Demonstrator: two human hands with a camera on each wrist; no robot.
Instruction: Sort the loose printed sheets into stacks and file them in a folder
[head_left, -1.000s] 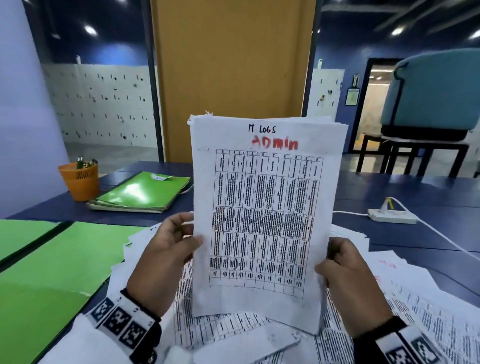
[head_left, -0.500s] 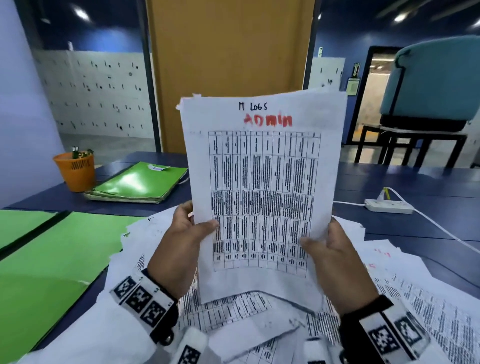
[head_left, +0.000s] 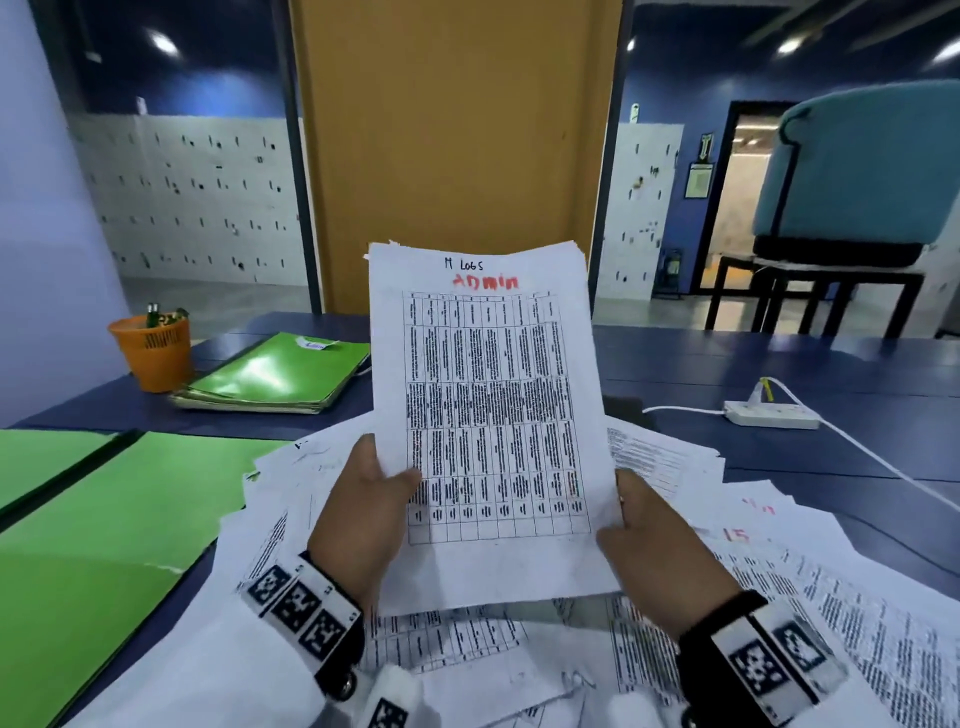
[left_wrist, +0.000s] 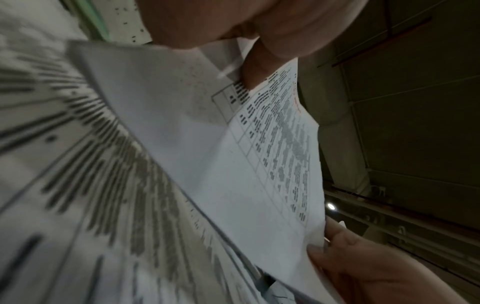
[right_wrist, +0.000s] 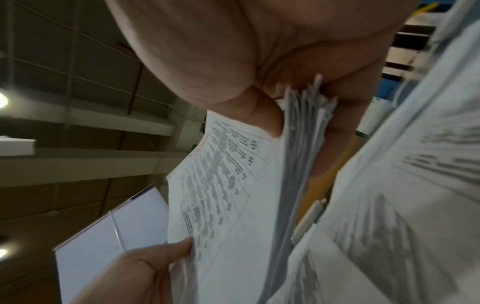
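Observation:
I hold a stack of printed sheets (head_left: 488, 415) upright over the table; its top page carries a table and a red "ADMIN" heading. My left hand (head_left: 363, 514) grips the stack's lower left edge, thumb across the front. My right hand (head_left: 654, 540) grips the lower right edge. The right wrist view shows the stack's layered edge (right_wrist: 303, 131) pinched between thumb and fingers. In the left wrist view the same stack (left_wrist: 254, 156) runs from my left thumb down to my right hand. Loose printed sheets (head_left: 810, 597) lie scattered beneath. An open green folder (head_left: 104, 535) lies at the left.
A pile of closed green folders (head_left: 275, 374) lies at the back left beside an orange pen cup (head_left: 153, 353). A white power strip (head_left: 771, 414) with its cable lies at the right on the dark blue table (head_left: 779, 358). A teal chair stands beyond.
The stack has been squared up, its top edges now even. Both hands have shifted a little along its lower edges and keep their hold.

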